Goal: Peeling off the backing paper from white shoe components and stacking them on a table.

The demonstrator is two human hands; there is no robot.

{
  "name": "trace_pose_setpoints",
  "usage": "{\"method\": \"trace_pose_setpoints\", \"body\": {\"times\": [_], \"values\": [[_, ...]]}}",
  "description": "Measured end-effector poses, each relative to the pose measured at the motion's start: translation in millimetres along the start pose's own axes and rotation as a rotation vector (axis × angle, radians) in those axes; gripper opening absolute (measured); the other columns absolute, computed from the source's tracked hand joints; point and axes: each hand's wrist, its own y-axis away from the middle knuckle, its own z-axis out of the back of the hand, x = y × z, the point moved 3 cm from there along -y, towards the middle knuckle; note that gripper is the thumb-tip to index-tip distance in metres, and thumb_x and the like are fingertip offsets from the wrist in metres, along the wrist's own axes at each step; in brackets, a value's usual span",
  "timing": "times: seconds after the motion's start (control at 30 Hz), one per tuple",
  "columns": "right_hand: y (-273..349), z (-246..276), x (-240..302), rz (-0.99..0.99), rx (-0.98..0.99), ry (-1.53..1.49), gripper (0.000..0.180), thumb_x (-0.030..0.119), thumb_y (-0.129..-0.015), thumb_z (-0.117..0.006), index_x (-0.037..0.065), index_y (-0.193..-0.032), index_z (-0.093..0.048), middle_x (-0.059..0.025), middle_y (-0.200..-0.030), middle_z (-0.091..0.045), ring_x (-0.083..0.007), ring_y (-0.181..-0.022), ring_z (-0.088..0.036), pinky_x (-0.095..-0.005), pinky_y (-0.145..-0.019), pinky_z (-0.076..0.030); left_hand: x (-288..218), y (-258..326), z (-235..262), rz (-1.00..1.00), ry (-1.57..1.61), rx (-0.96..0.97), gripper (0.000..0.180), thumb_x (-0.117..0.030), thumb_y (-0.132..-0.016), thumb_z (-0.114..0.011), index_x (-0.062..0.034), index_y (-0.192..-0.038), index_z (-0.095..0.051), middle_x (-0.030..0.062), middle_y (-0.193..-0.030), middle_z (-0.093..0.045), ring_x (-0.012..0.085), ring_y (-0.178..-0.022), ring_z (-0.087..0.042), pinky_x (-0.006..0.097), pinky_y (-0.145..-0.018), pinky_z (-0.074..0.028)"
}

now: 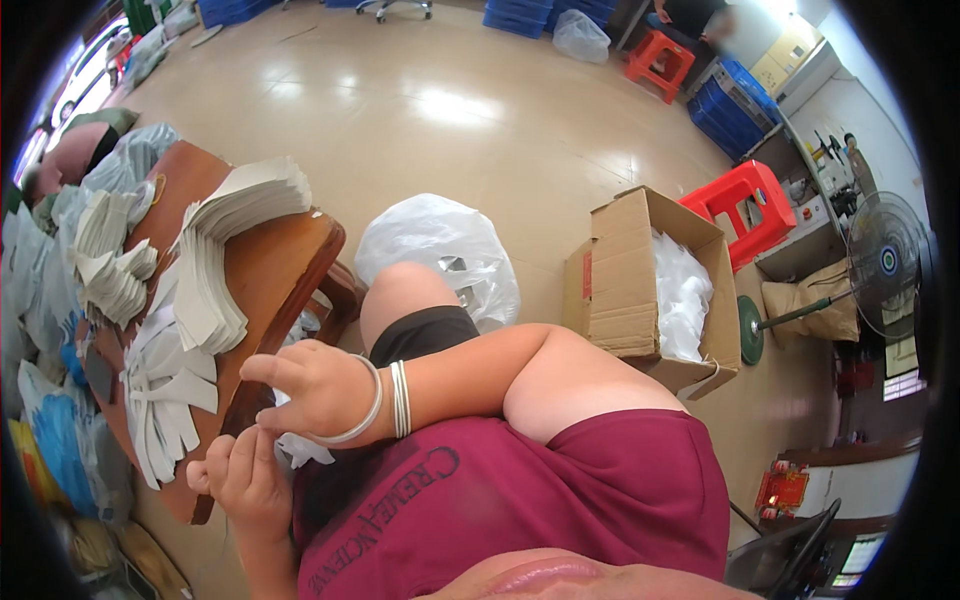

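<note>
My left hand (245,478) is raised beside the near edge of the brown wooden table (265,300), its fingers curled in. Just above it and to the right, my right hand (315,392) nearly meets it, fingers bent and close together. Anything pinched between the fingertips is too small or hidden to make out. Several white bands (402,398) circle my right wrist and the base of that hand. On the table lie a tall fanned stack of off-white cut pieces (215,300), loose white strips (165,410) and a smaller bundle of pieces (105,260).
A white plastic bag (440,235) stands on the floor by my knee. To the right are an open cardboard box (625,285) with white bags inside, a red stool (755,210) and a standing fan (885,260). Filled bags (60,400) crowd the table's left side. A person (690,15) sits far right.
</note>
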Motion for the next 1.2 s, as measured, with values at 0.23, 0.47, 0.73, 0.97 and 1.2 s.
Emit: {"method": "trace_pose_setpoints", "body": {"times": [0.23, 0.47, 0.73, 0.97, 1.2], "values": [[-0.2, -7.7, -2.0, -0.048, 0.045, 0.004, 0.044, 0.018, -0.072, -0.076, 0.013, -0.115, -0.070, -0.0176, -0.126, -0.054, -0.0261, -0.083, -0.059, -0.0372, -0.072, -0.049, 1.5, 2.9, -1.0, 0.094, 0.038, 0.018, 0.025, -0.004, -0.077, -0.069, -0.0107, -0.101, -0.071, -0.0005, -0.096, -0.067, 0.0195, -0.093, -0.061, 0.038, -0.082, -0.030], [-1.7, -9.4, -9.0, 0.027, 0.154, -0.242, 0.039, 0.008, -0.070, -0.078, 0.008, -0.108, -0.068, -0.0107, -0.104, -0.062, -0.0248, -0.079, -0.059, -0.0355, -0.072, -0.051, 6.9, 6.1, -10.5, 0.233, 0.237, -0.084, 0.021, -0.006, -0.072, -0.072, -0.0119, -0.092, -0.068, 0.0041, -0.088, -0.062, 0.0227, -0.089, -0.062, 0.042, -0.084, -0.036], [-7.9, -15.0, -2.6, 0.022, 0.090, -0.229, 0.028, -0.004, -0.071, -0.074, 0.003, -0.096, -0.065, -0.0106, -0.090, -0.064, -0.0276, -0.076, -0.063, -0.0362, -0.068, -0.053, 8.1, 9.5, -14.6, 0.292, 0.317, -0.201, 0.015, -0.003, -0.072, -0.072, -0.0096, -0.085, -0.066, 0.0048, -0.077, -0.063, 0.0224, -0.074, -0.062, 0.043, -0.091, -0.042], [-6.3, -28.8, 0.7, -0.063, -0.019, -0.375, 0.027, -0.008, -0.073, -0.073, 0.000, -0.098, -0.065, -0.0130, -0.095, -0.067, -0.0273, -0.079, -0.066, -0.0358, -0.068, -0.056, 11.0, 12.0, -18.9, 0.389, 0.550, -0.261, 0.010, 0.002, -0.080, -0.069, -0.0038, -0.086, -0.063, 0.0109, -0.074, -0.061, 0.0314, -0.069, -0.060, 0.042, -0.078, -0.052], [-5.1, -22.0, -0.4, -0.035, 0.002, -0.288, 0.035, -0.008, -0.073, -0.073, 0.000, -0.107, -0.067, -0.0149, -0.107, -0.065, -0.0272, -0.080, -0.063, -0.0360, -0.070, -0.053, 12.6, 10.6, -19.5, 0.369, 0.610, -0.333, 0.011, 0.004, -0.080, -0.068, -0.0024, -0.089, -0.065, 0.0107, -0.076, -0.063, 0.0304, -0.069, -0.058, 0.038, -0.067, -0.047]]}}
